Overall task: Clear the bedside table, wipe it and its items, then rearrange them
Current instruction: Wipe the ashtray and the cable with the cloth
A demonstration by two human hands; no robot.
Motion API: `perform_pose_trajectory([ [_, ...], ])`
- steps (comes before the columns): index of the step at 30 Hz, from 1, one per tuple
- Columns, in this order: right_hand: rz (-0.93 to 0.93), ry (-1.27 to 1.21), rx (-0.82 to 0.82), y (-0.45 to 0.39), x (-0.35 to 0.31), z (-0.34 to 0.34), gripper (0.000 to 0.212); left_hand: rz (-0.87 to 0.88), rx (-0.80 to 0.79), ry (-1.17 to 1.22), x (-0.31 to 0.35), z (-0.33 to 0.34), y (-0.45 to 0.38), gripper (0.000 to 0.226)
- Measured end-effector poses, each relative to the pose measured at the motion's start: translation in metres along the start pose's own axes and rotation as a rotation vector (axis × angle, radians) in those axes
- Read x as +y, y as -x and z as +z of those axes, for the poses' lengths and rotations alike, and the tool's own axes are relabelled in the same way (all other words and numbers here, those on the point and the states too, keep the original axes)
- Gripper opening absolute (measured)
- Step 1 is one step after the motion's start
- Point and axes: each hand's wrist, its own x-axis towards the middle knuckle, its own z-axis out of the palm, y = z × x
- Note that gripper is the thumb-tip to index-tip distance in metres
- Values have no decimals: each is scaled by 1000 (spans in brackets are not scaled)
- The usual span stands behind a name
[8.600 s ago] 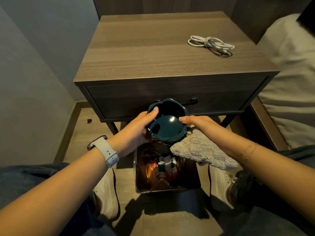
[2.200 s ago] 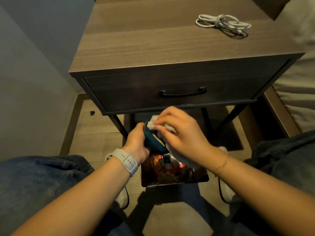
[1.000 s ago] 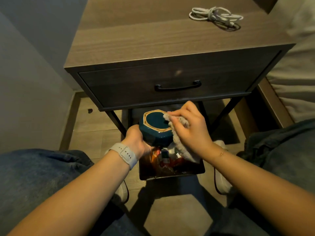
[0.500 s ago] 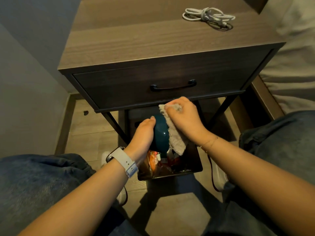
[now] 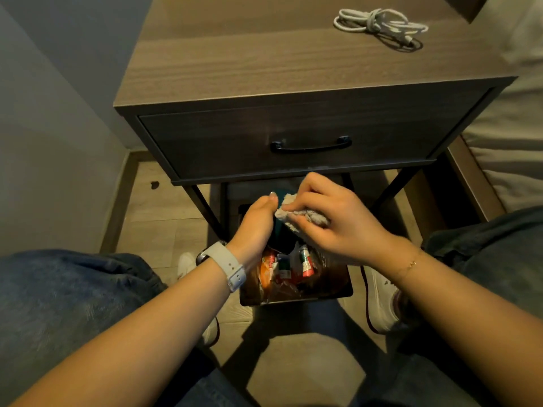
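Left hand (image 5: pixel 256 221) grips the dark teal bowl (image 5: pixel 282 236) above the bin (image 5: pixel 296 284) — mostly hidden. Right hand (image 5: pixel 332 221) pinches the cloth (image 5: pixel 296 217) against it. A cable (image 5: pixel 379 24) lies on the worktop (image 5: pixel 264 63) — far right corner.

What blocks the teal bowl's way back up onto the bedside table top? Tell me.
Nothing visible. The teal bowl is held below the drawer front; the bedside table top holds only the white cable at its far right corner.

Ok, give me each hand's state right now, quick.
Left hand: grips the dark teal ceramic dish.
Right hand: pinches the beige fluffy cloth against that dish.
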Motion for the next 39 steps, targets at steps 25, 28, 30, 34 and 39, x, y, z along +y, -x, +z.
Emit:
perform_pose_trajectory([
  [25, 859, -525, 165, -36, 15, 32, 12, 210, 245, -304, 3, -19, 0, 44],
  [28, 1067, -798, 70, -32, 18, 23, 9, 93, 203, -53, -1, -23, 2, 24],
  [30, 1168, -907, 106, -28, 16, 24, 5, -2, 193, 143, -4, -27, 1, 20],
  [34, 1385, -1016, 278, -29, 22, 38, 20, -165, 199, 409, -15, -30, -3, 15],
  [39, 1369, -1263, 49, -9, 20, 42, 30, -315, 174, 667, -15, -25, -1, 20],
])
